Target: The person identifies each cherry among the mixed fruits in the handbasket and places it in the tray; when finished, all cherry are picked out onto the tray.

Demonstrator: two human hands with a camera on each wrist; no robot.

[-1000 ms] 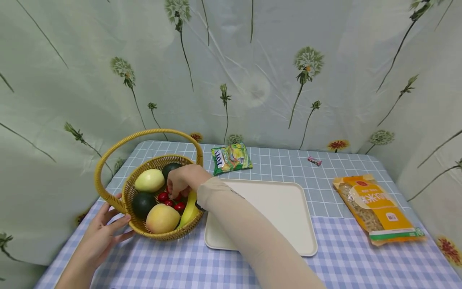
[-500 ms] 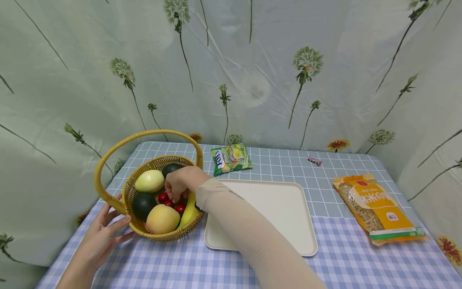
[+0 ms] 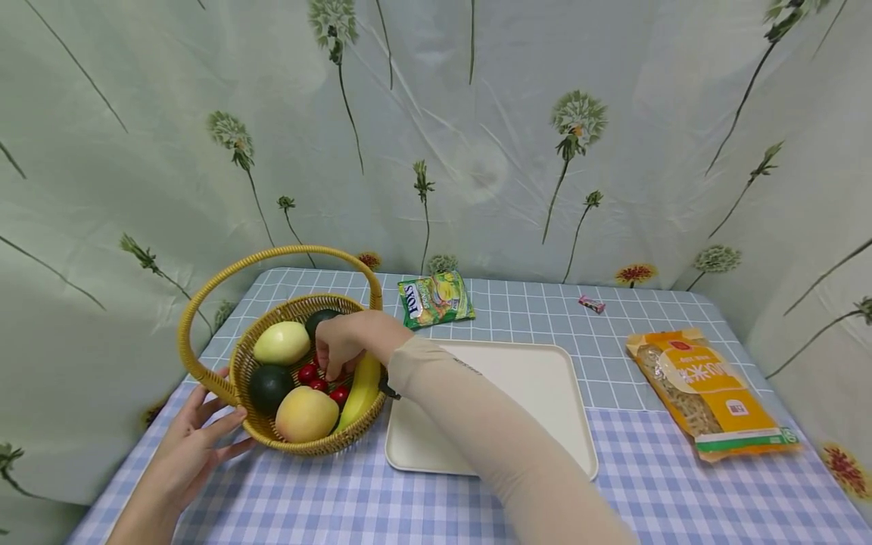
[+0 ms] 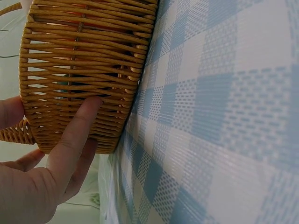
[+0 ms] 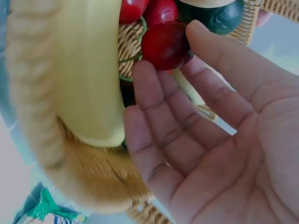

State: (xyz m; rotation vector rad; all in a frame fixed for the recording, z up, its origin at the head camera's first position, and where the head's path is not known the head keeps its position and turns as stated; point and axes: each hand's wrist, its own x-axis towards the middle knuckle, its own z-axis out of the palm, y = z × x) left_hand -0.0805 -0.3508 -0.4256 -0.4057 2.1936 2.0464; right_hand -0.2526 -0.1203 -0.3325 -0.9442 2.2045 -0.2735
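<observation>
A yellow wicker basket [image 3: 320, 448] with a tall handle stands at the table's left side. My left hand [image 3: 194, 443] rests against its near left side, fingers spread; in the left wrist view an extended finger [image 4: 74, 135] touches the weave. My right hand [image 3: 350, 341] reaches inside over the fruit. In the right wrist view its thumb and fingertips pinch a dark red cherry [image 5: 163, 46], with other cherries [image 5: 161, 10] and green stems close by. A banana [image 3: 359, 393], a peach [image 3: 306, 415], a pale yellow-green fruit [image 3: 281, 343] and dark green round fruits [image 3: 271, 387] surround the cherries.
A cream tray [image 3: 518, 378] lies right of the basket, partly under my right sleeve. Behind it is a green FOX'S candy bag [image 3: 436, 299]. A small pink wrapped candy [image 3: 591, 304] lies at the back, and an orange noodle bag [image 3: 711, 393] on the right.
My right wrist and sleeve have shifted slightly right, showing more of the banana. The hand stays over the cherries. My left hand and the basket have hardly moved.
</observation>
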